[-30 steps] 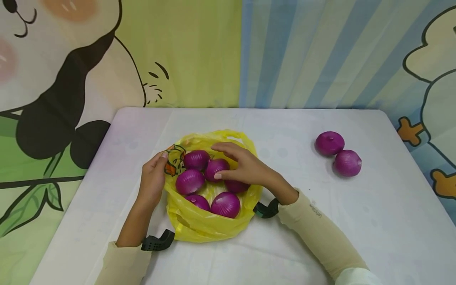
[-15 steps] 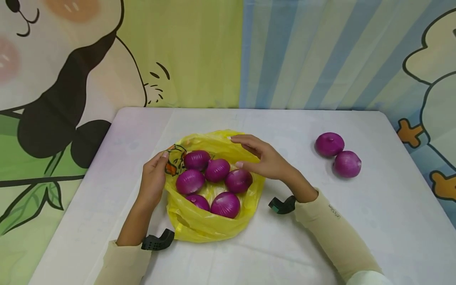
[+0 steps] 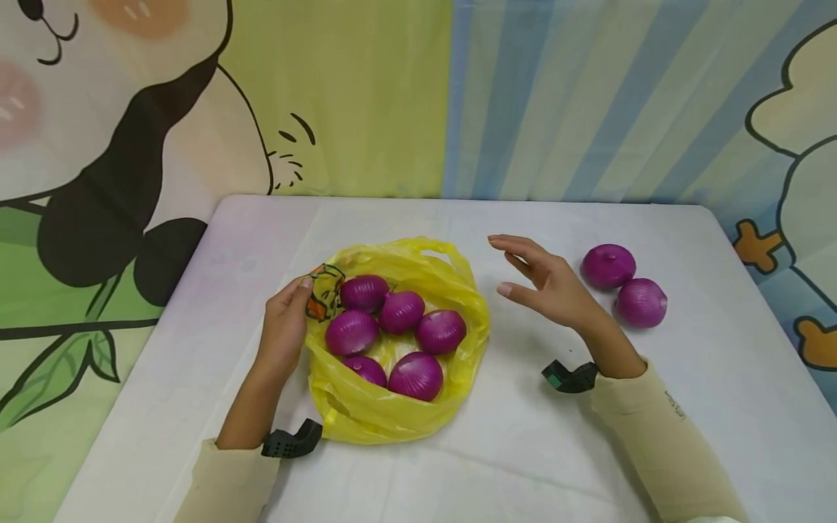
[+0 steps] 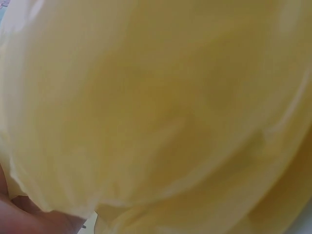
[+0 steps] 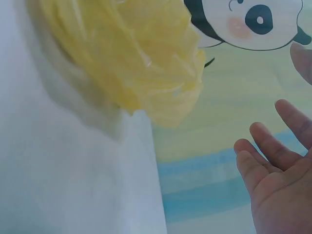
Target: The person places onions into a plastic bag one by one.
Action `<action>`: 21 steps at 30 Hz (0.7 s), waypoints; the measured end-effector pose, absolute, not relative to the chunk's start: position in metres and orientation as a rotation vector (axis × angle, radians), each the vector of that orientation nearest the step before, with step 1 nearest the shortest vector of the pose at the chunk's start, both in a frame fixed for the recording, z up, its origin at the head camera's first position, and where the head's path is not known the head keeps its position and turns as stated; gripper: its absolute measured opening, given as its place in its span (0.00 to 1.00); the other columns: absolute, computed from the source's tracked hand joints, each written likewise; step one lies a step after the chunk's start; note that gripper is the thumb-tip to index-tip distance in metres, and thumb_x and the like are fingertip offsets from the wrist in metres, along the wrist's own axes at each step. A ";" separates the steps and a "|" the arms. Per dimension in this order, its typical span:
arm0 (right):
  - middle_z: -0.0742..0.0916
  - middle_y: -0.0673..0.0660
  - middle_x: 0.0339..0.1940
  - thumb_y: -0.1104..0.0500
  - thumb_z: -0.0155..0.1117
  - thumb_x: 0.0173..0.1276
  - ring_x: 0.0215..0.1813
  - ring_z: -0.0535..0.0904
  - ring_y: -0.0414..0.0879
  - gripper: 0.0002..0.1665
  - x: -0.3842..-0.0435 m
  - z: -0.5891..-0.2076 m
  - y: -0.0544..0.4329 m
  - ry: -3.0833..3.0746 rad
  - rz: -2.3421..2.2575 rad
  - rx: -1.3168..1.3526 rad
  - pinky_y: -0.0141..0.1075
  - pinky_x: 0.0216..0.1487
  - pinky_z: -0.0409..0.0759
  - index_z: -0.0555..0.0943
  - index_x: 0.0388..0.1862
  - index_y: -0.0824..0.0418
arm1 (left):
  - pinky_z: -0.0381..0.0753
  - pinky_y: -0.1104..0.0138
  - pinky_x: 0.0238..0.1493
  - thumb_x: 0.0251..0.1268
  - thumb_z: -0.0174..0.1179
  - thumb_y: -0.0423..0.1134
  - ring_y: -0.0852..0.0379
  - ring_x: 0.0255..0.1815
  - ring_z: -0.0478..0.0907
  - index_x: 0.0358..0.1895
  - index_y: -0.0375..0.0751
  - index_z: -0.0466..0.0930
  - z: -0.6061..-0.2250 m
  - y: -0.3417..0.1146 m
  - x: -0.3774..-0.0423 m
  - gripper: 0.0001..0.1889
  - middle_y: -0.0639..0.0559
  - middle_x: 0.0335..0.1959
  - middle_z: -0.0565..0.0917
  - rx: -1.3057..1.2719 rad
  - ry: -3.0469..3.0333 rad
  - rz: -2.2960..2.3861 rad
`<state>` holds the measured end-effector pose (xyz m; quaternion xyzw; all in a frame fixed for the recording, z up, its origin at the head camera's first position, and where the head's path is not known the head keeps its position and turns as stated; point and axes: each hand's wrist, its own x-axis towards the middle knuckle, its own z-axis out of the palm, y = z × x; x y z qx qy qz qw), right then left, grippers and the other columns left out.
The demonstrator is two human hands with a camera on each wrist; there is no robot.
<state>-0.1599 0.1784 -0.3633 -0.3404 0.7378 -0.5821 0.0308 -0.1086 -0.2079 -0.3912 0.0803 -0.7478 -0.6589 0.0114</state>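
A yellow plastic bag (image 3: 353,421) stands open-mouthed on the table, with several red onions (image 3: 415,376) inside. My left hand (image 3: 285,319) pinches the bag's left rim between thumb and fingers; in the left wrist view the yellow plastic (image 4: 156,107) fills most of the picture. To the right of the bag, my right hand (image 3: 549,287) is in the air with spread fingers and holds nothing. The right wrist view shows its fingers (image 5: 275,146) apart from the bag. Two more red onions, one behind (image 3: 608,266) and one in front (image 3: 641,303), lie touching each other beyond this hand.
A white-covered table (image 3: 510,450) carries everything. Behind its far edge hangs a printed backdrop (image 3: 366,94) with cartoon animals and stripes. Each wrist wears a dark camera mount, the left one (image 3: 292,440) close to the bag's lower side.
My right hand has moved out from over the onions in the bag, rightward toward the two loose onions. My left hand keeps its hold on the rim.
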 end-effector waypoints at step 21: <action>0.73 0.58 0.68 0.77 0.65 0.60 0.70 0.66 0.45 0.38 -0.151 -0.362 0.281 2.701 -1.762 -0.578 0.25 0.62 0.65 0.69 0.70 0.65 | 0.77 0.73 0.48 0.79 0.42 0.52 0.56 0.49 0.74 0.62 0.35 0.75 -0.391 -0.207 -0.109 0.26 0.44 0.49 0.76 0.263 -2.326 -2.067</action>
